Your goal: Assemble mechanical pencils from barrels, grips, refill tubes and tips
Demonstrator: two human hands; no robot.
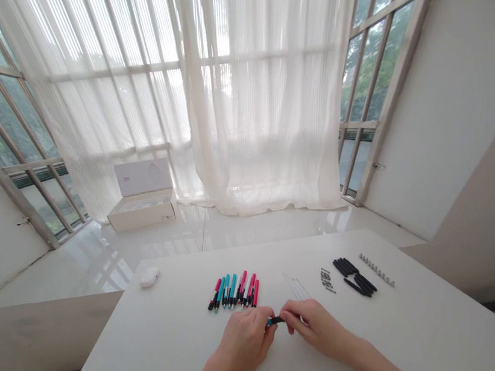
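Pinching a teal-and-black pen [275, 321] between the closed fingers [284, 314] of the left hand [244, 342] and right hand [316, 327], just before a row of seemingly assembled pens [234, 292] on the table [413, 334]; black barrels [355, 276], thin refills [297, 286] and springs [376, 269] lie unused to the right

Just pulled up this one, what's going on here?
A person at a white table holds a teal and black pen between their left hand and right hand. Just beyond it lies a group of pink and teal pens. Further right are thin clear tubes, small metal parts, black pen parts and a row of small metal pieces.
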